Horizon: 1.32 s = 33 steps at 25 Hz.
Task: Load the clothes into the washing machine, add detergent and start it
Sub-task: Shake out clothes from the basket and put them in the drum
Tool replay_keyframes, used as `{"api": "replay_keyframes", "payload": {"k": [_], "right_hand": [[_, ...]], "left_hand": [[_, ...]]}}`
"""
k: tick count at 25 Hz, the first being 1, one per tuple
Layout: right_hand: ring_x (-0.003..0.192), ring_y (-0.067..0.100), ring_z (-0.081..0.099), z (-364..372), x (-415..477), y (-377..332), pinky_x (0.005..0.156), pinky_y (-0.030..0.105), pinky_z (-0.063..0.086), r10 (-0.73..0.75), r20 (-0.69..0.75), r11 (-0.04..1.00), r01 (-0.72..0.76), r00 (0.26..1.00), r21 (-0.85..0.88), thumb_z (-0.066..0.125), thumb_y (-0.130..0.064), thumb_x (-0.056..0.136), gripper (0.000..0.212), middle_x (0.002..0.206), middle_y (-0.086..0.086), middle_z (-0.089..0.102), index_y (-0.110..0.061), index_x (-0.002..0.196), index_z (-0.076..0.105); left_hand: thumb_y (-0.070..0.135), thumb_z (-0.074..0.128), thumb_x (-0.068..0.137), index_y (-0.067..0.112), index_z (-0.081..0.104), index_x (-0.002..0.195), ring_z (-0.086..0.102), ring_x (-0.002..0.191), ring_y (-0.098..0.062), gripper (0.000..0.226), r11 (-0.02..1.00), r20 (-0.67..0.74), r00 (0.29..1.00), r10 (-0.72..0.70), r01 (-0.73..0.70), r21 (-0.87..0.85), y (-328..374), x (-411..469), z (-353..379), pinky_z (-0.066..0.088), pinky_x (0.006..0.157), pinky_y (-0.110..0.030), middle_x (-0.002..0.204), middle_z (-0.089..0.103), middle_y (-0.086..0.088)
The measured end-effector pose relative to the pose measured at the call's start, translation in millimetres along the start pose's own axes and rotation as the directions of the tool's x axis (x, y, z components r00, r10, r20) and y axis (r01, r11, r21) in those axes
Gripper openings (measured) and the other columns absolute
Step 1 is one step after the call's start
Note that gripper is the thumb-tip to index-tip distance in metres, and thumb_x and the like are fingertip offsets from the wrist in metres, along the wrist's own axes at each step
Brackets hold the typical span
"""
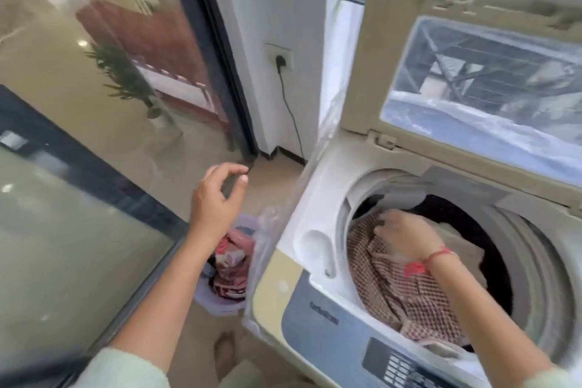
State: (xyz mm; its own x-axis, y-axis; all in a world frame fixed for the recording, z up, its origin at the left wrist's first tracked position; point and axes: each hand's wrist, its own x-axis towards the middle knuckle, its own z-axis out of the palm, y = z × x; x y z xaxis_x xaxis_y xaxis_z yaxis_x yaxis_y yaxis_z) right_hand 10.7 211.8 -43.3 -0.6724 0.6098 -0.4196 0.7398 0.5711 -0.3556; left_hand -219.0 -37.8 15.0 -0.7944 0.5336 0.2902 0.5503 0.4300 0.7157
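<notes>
A top-loading washing machine stands at the right with its lid raised. Inside the drum lies a red-and-white checked cloth, partly draped over the front rim, with a pale cloth beside it. My right hand, a red thread at its wrist, reaches into the drum and grips the checked cloth. My left hand hovers above the floor left of the machine, fingers apart and holding nothing. Below it sits a lilac laundry basket with red and pink clothes in it.
The control panel runs along the machine's front edge. A clear plastic cover hangs down its left side. A black cable drops from a wall socket behind. Glass sliding doors line the left. A bare foot is on the floor.
</notes>
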Motion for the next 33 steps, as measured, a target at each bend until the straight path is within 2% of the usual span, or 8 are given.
{"api": "replay_keyframes", "payload": {"k": [3, 7, 11, 15, 18, 25, 29, 33], "right_hand": [[0.088, 0.012, 0.066, -30, -55, -97, 0.079, 0.028, 0.050, -0.134, -0.420, 0.884, 0.299, 0.898, 0.358, 0.061, -0.030, 0.088, 0.021, 0.099, -0.006, 0.068, -0.022, 0.108, 0.063], [0.095, -0.003, 0.061, 36, -77, -247, 0.084, 0.015, 0.047, -0.460, -0.296, 0.670, 0.546, 0.837, 0.502, 0.059, -0.030, 0.088, 0.027, 0.102, -0.015, 0.064, -0.022, 0.114, 0.060], [0.097, -0.008, 0.058, 180, -18, -329, 0.089, 0.020, 0.047, -0.346, -0.014, 0.724, 0.277, 0.938, 0.632, 0.065, -0.017, 0.083, 0.045, 0.105, -0.015, 0.061, -0.017, 0.125, 0.051], [0.098, 0.031, 0.064, 313, 61, -330, 0.080, 0.040, 0.051, 0.021, 0.214, 0.862, -0.127, 0.977, 0.491, 0.056, -0.040, 0.067, 0.053, 0.104, 0.011, 0.068, -0.012, 0.111, 0.061], [0.109, 0.036, 0.054, 381, 106, -322, 0.086, 0.038, 0.045, 0.232, 0.280, 0.919, -0.304, 0.932, 0.252, 0.070, -0.032, 0.072, 0.066, 0.122, 0.015, 0.055, -0.015, 0.131, 0.045], [0.137, 0.036, 0.029, 571, 203, -268, 0.110, 0.045, 0.031, 0.542, 0.408, 0.792, -0.609, 0.735, 0.043, 0.081, -0.023, 0.065, 0.112, 0.151, 0.021, 0.020, -0.004, 0.147, 0.007], [0.142, 0.036, 0.017, 659, 205, -227, 0.114, 0.049, 0.022, 0.544, 0.547, 0.820, -0.541, 0.637, -0.186, 0.079, -0.036, 0.067, 0.117, 0.158, 0.011, -0.002, -0.014, 0.150, -0.002], [0.127, 0.038, 0.042, 688, 207, -215, 0.106, 0.043, 0.036, 0.568, 0.295, 0.794, -0.606, 0.768, 0.051, 0.067, -0.025, 0.080, 0.071, 0.142, 0.021, 0.037, 0.003, 0.136, 0.035]], "left_hand": [[0.013, 0.062, 0.087, 0.011, 0.068, 0.097, 0.056, 0.088, -0.013, 0.011, 0.968, -0.049, 0.970, -0.236, 0.240, 0.081, -87, -22, -43, 0.041, 0.081, -0.023, 0.098, 0.066, -0.001], [0.004, 0.068, 0.082, 0.009, 0.066, 0.089, 0.063, 0.090, -0.025, 0.009, 0.854, 0.193, 0.833, -0.519, 0.498, 0.148, -221, -59, -76, 0.048, 0.086, -0.040, 0.093, 0.068, -0.013], [-0.010, 0.063, 0.081, 0.017, 0.053, 0.066, 0.056, 0.056, 0.007, 0.033, 0.701, 0.481, 0.560, -0.675, 0.690, 0.180, -316, -79, -94, 0.042, 0.064, -0.012, 0.069, 0.056, -0.004], [0.007, 0.066, 0.085, 0.020, 0.054, 0.072, 0.057, 0.078, -0.016, 0.022, 0.640, 0.580, 0.390, -0.715, 0.700, 0.318, -410, -79, -81, 0.037, 0.058, -0.013, 0.077, 0.061, -0.005], [0.018, 0.063, 0.086, 0.023, 0.059, 0.092, 0.060, 0.092, -0.016, 0.009, 0.731, 0.620, 0.429, -0.657, 0.562, 0.387, -470, -66, -54, 0.039, 0.072, -0.020, 0.100, 0.067, -0.003], [0.055, 0.054, 0.067, 0.023, 0.046, 0.132, 0.037, 0.130, -0.029, 0.072, 0.933, 0.595, 0.739, -0.317, 0.129, 0.337, -559, -73, 27, 0.033, 0.104, -0.045, 0.137, 0.042, -0.008], [0.048, 0.068, 0.072, 0.027, 0.019, 0.148, -0.002, 0.146, -0.023, 0.092, 0.919, 0.776, 0.617, -0.134, -0.214, 0.330, -587, -121, 62, 0.001, 0.114, -0.043, 0.159, 0.006, -0.006], [0.056, 0.052, 0.075, 0.018, 0.030, 0.146, 0.001, 0.145, -0.027, 0.083, 0.877, 0.785, 0.602, -0.147, -0.288, 0.385, -601, -164, 77, 0.021, 0.109, -0.044, 0.156, 0.018, -0.010]]}}
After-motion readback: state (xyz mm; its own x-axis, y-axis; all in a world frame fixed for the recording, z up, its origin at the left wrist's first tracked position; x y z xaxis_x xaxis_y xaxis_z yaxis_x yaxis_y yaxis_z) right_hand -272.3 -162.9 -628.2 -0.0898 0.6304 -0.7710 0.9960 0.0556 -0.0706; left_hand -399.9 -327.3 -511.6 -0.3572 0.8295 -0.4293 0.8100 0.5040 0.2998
